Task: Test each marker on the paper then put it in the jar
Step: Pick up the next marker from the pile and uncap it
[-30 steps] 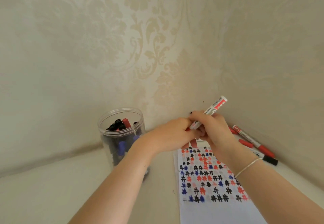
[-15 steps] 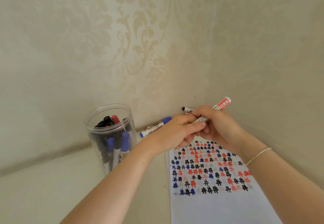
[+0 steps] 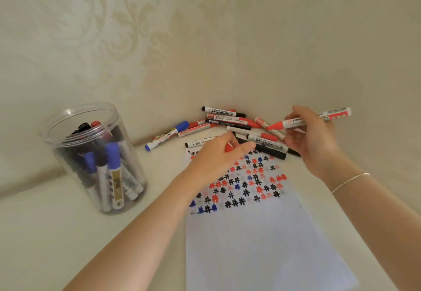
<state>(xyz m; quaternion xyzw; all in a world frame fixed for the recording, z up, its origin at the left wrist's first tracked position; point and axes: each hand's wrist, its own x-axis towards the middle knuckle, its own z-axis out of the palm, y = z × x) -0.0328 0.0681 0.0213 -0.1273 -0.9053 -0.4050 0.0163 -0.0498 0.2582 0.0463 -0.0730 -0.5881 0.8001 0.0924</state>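
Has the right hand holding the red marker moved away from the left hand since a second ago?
Yes. The right hand has carried the red marker rightward, off the left hand, which holds the cap over the paper's top edge.

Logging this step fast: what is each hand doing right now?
Left hand: holds a red cap, over the paper.
Right hand: holds an uncapped red marker, tip pointing left.
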